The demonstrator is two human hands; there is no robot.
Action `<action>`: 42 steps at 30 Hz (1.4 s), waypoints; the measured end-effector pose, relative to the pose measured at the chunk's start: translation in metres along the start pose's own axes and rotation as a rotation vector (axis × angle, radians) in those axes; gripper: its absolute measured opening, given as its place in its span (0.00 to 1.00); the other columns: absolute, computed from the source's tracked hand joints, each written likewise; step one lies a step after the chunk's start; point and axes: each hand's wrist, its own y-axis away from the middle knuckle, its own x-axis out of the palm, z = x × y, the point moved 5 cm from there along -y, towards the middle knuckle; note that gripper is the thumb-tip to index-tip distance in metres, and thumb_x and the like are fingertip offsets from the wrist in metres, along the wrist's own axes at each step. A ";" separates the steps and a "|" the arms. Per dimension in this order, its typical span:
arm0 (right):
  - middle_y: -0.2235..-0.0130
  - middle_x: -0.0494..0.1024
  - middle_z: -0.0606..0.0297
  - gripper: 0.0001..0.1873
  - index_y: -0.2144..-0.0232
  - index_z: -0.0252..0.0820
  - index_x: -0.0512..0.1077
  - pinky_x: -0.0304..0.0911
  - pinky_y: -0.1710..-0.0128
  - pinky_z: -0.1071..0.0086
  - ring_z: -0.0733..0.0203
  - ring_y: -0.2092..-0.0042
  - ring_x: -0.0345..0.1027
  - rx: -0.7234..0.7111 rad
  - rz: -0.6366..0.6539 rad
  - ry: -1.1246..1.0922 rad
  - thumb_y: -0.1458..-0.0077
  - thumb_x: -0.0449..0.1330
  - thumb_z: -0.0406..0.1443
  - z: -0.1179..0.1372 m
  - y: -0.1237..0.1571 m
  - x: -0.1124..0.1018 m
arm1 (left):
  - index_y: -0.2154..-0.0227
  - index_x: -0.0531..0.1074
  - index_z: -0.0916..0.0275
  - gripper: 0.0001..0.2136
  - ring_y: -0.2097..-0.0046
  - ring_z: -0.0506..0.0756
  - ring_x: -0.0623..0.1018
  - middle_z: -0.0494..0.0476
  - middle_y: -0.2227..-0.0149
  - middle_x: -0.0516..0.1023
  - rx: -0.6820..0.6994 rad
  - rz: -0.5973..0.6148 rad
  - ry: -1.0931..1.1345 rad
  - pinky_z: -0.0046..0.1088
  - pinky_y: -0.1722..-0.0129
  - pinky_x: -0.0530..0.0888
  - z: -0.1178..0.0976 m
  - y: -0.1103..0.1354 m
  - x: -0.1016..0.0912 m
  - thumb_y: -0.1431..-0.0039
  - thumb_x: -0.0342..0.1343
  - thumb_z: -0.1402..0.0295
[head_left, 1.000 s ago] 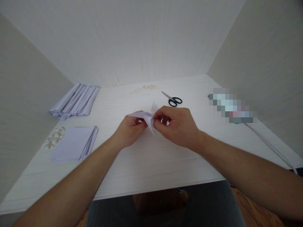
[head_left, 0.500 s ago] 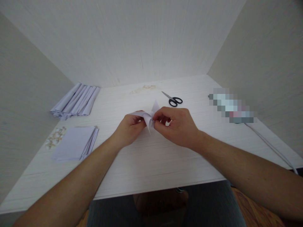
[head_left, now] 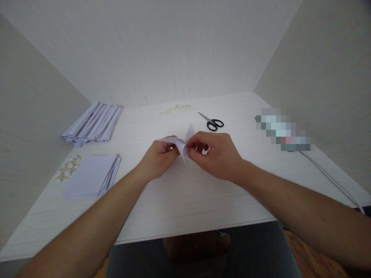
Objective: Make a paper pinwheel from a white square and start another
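Note:
A small folded piece of white paper [head_left: 183, 144] with pointed flaps is held just above the white table [head_left: 179, 193], near its middle. My left hand [head_left: 158, 159] pinches its left side with fingers curled. From the right, my right hand [head_left: 216, 154] pinches the same paper with thumb and forefinger. Both hands are closed on it and hide most of its lower part.
Black-handled scissors [head_left: 211, 121] lie behind my right hand. A row of folded papers [head_left: 92, 124] sits at the back left, and a stack of flat white sheets [head_left: 92, 175] at the left. A blurred object [head_left: 282, 131] with a white cable [head_left: 330, 177] lies at the right. Walls enclose three sides.
The hands and the paper have barely shifted; the paper's lower point sits slightly differently between the fingers.

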 end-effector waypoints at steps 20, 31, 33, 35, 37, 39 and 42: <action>0.74 0.80 0.66 0.04 0.69 0.39 0.76 0.69 0.73 0.70 0.64 0.75 0.73 0.372 0.057 -0.586 0.51 0.63 0.33 -0.032 -0.009 0.022 | 0.64 0.75 0.63 0.06 0.63 0.53 0.75 0.53 0.66 0.78 -0.020 -0.126 -0.171 0.30 0.61 0.70 0.002 0.005 -0.016 0.40 0.56 0.66; 0.76 0.79 0.66 0.13 0.73 0.39 0.77 0.67 0.77 0.71 0.65 0.77 0.71 0.434 0.071 -0.699 0.56 0.73 0.40 -0.020 -0.014 0.025 | 0.65 0.75 0.62 0.07 0.66 0.51 0.74 0.52 0.68 0.78 0.035 -0.110 -0.285 0.28 0.66 0.67 -0.014 0.013 -0.020 0.37 0.52 0.69; 0.77 0.79 0.67 0.14 0.74 0.40 0.76 0.67 0.77 0.71 0.65 0.77 0.71 0.451 0.074 -0.703 0.58 0.74 0.42 -0.019 -0.015 0.025 | 0.65 0.75 0.61 0.07 0.66 0.51 0.74 0.52 0.67 0.79 0.033 -0.103 -0.290 0.28 0.67 0.66 -0.014 0.013 -0.020 0.36 0.52 0.68; 0.76 0.80 0.66 0.15 0.74 0.40 0.77 0.67 0.77 0.71 0.65 0.78 0.71 0.452 0.075 -0.713 0.59 0.75 0.43 -0.017 -0.016 0.024 | 0.64 0.75 0.61 0.08 0.66 0.51 0.74 0.51 0.67 0.79 0.039 -0.098 -0.300 0.28 0.67 0.66 -0.014 0.014 -0.020 0.35 0.52 0.68; 0.76 0.80 0.66 0.17 0.73 0.40 0.78 0.68 0.77 0.70 0.64 0.77 0.71 0.443 0.080 -0.723 0.58 0.74 0.45 -0.016 -0.016 0.024 | 0.64 0.76 0.61 0.08 0.66 0.51 0.74 0.52 0.67 0.79 0.044 -0.093 -0.308 0.28 0.67 0.66 -0.014 0.014 -0.020 0.35 0.52 0.68; 0.77 0.79 0.66 0.17 0.72 0.40 0.78 0.68 0.77 0.70 0.64 0.77 0.71 0.441 0.082 -0.733 0.58 0.74 0.46 -0.016 -0.016 0.025 | 0.64 0.75 0.61 0.08 0.66 0.52 0.74 0.52 0.67 0.78 0.050 -0.089 -0.314 0.28 0.67 0.66 -0.014 0.014 -0.020 0.35 0.52 0.67; 0.76 0.79 0.66 0.18 0.71 0.40 0.78 0.67 0.77 0.70 0.65 0.78 0.71 0.445 0.079 -0.748 0.60 0.75 0.44 -0.017 -0.015 0.025 | 0.64 0.75 0.61 0.07 0.66 0.52 0.74 0.52 0.67 0.78 0.058 -0.082 -0.314 0.29 0.67 0.67 -0.015 0.013 -0.020 0.35 0.52 0.67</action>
